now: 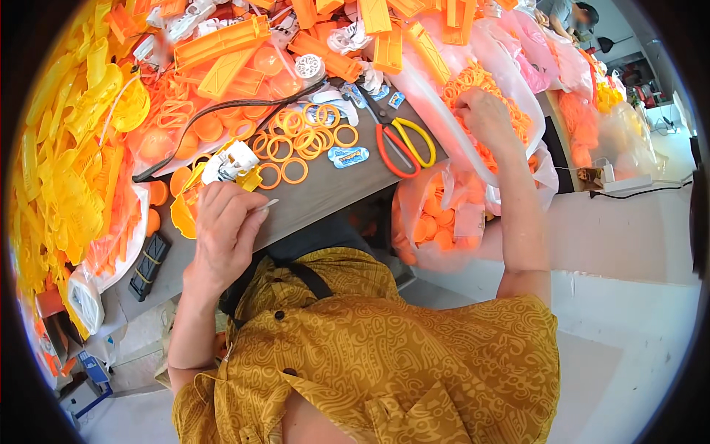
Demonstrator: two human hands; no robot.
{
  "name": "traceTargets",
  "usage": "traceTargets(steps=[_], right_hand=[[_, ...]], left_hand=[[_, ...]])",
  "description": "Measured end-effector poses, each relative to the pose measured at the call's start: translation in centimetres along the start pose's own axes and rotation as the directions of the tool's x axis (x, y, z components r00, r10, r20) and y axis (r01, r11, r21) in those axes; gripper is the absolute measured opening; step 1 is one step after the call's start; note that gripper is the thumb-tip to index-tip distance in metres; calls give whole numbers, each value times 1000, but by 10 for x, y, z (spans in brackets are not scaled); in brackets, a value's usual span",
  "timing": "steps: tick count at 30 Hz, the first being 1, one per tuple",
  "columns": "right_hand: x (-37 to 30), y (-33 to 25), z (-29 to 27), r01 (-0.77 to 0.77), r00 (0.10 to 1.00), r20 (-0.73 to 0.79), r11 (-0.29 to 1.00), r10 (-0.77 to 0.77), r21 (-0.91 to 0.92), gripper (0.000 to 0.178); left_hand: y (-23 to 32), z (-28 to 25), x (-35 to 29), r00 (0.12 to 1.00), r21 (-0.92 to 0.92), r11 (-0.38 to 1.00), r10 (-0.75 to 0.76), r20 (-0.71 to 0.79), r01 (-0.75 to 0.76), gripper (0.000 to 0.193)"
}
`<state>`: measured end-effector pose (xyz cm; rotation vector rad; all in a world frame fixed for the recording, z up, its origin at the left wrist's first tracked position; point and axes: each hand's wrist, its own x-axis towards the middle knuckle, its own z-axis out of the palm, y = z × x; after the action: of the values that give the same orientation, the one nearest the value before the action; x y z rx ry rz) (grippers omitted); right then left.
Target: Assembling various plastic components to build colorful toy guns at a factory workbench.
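My left hand (222, 226) is closed at the near edge of the table, with a thin white strip (269, 203) sticking out between thumb and forefinger. Right against its fingers lies a yellow plastic shell (183, 209) with a white plastic part (231, 163) on it; whether the hand also grips these is hidden. To the right, my right hand (487, 122) reaches into a clear bag heaped with small orange plastic pieces (473, 80). Its fingers are curled down, and the tips are hidden. Several orange rings (294, 171) lie on the table (325, 200) between the hands.
Scissors with red and yellow handles (399, 148) lie beside blue stickers (347, 157). A dark strap (214, 108) crosses the table. Orange parts (222, 44) pile up behind, yellow parts (70, 200) at left. A bag of orange discs (440, 218) hangs below the right forearm. Another person (566, 16) is far right.
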<state>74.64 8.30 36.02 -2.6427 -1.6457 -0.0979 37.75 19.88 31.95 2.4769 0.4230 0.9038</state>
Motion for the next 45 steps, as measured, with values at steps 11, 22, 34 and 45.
traceTargets(steps=[11,22,34,45], right_hand=[[-24,-52,-13,142,642,-761,990,-89,3,9],[-52,-198,50,-364,920,177,-599,-348,713,24],[-45,-220,63,-543,820,161,-657,-550,523,33],[-46,-226,53,-496,857,193,-660,-479,565,18]], left_hand=[[0,-5,-1,969,-300,933,-232,-86,196,9],[2,-7,-5,915,-671,658,-396,77,341,7],[2,-15,-13,919,-602,732,-395,6,318,5],[-1,-16,-14,933,-538,777,-358,48,326,6]])
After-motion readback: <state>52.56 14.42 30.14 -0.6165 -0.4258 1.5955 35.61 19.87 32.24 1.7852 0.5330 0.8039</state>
